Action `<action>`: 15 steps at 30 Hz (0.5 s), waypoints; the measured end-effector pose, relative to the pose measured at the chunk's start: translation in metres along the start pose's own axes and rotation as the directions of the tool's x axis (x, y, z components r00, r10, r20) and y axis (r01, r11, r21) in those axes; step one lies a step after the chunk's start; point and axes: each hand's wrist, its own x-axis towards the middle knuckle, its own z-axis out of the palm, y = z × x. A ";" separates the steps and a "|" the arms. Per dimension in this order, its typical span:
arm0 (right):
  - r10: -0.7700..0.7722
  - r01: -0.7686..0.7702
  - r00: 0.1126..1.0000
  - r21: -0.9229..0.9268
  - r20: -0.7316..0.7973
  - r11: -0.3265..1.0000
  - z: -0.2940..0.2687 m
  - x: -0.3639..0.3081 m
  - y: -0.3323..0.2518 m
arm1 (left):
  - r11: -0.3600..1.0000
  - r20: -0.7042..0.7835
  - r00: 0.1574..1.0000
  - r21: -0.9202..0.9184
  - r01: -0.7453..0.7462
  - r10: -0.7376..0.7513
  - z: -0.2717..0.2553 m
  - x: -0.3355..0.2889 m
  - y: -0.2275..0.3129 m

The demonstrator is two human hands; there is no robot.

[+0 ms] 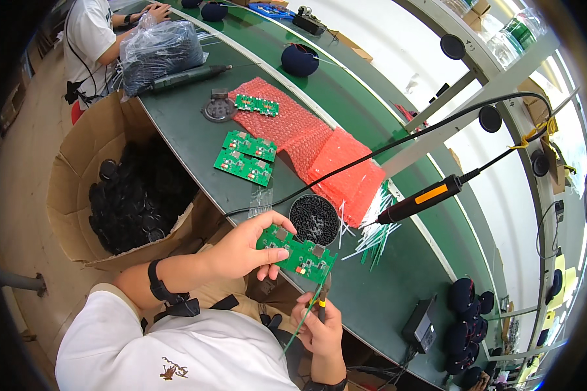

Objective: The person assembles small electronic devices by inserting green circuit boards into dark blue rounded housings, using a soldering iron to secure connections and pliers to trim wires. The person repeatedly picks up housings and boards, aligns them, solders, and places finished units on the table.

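Note:
My left hand (244, 251) pinches a green circuit board panel (306, 259) by its left end, thumb on top, above the table's near edge. My right hand (325, 331) is closed around a pair of pliers (323, 301) with a yellow band. Their jaws meet the panel's lower right edge, where a thin green strip (301, 326) slants down toward my lap. Whether that strip is still joined to the board cannot be made out. Just beyond the panel stands a round tub (314, 218) of small black pieces. More green circuit boards (244, 156) lie farther left.
A black power screwdriver (421, 201) hangs over white and green strips (375, 238). Red bubble wrap (346, 173) covers mid-table. An open carton (78, 189) of black round parts stands left. Another person (91, 39) sits far left; dark foam balls (463, 319) lie right.

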 end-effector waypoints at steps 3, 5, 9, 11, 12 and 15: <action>0.008 -0.078 0.974 0.305 0.226 0.949 -0.003 0.003 0.006 | 0.973 0.063 0.993 -0.205 0.110 -0.099 -0.003 0.003 -0.014; 0.004 -0.064 0.982 0.318 0.187 0.946 0.001 0.003 0.005 | 0.957 0.082 0.992 -0.267 0.114 -0.095 -0.006 0.003 -0.022; -0.143 0.143 0.990 0.096 -0.011 0.985 -0.011 -0.004 -0.010 | 0.970 -0.119 0.993 -0.242 -0.002 -0.027 -0.022 -0.003 -0.006; -0.332 0.343 0.917 0.010 -0.223 0.939 -0.014 -0.012 -0.033 | 0.989 -0.279 0.951 -0.016 -0.146 0.136 -0.050 0.003 -0.002; -0.407 0.422 0.869 -0.010 -0.283 0.907 -0.021 -0.012 -0.048 | 0.979 -0.346 0.917 0.101 -0.175 0.199 -0.064 0.006 0.004; -0.521 0.441 0.726 -0.279 -0.448 0.853 -0.048 0.005 -0.089 | 0.943 -0.459 0.842 0.294 -0.157 0.283 -0.105 0.026 0.023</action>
